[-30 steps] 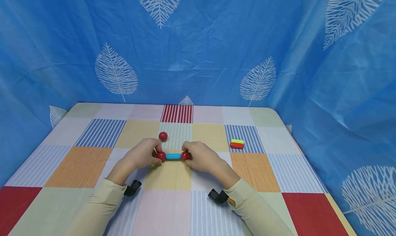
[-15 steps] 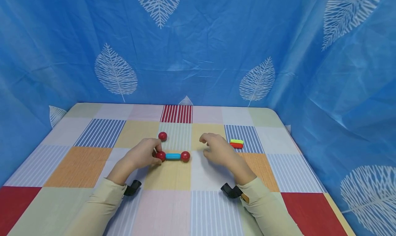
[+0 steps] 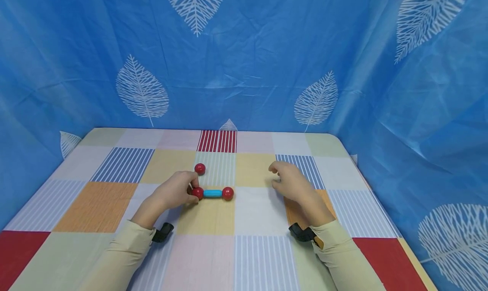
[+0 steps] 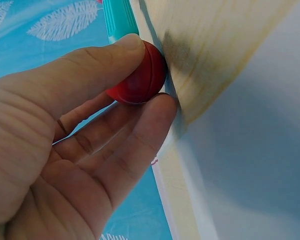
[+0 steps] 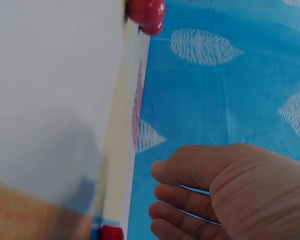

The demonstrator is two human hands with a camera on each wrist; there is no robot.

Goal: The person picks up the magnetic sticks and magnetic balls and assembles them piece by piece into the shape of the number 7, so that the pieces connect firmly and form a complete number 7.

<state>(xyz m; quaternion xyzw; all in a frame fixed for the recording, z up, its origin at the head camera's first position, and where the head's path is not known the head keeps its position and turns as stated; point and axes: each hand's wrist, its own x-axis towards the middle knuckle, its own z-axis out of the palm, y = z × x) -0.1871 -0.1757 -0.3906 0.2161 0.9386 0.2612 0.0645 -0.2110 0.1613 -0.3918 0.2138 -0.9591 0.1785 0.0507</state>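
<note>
Red ball (image 3: 197, 193) on the cyan rod's (image 3: 212, 193) left end stays pinched in our left hand (image 3: 173, 193); our right hand (image 3: 291, 181), fingers loosely curled and empty, has left the other ball (image 3: 227, 193) and now hovers over the sticks.

Red balls (image 3: 197, 193) cap a blue rod (image 3: 212, 193); tablecloth (image 3: 114, 198) checked, probably pastel.

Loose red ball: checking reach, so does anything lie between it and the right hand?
Nothing visible does. Only tablecloth shows between the right hand and the loose red ball. The blue stick, whose end ball the left hand pinches, lies nearer the person, off that line.
</note>
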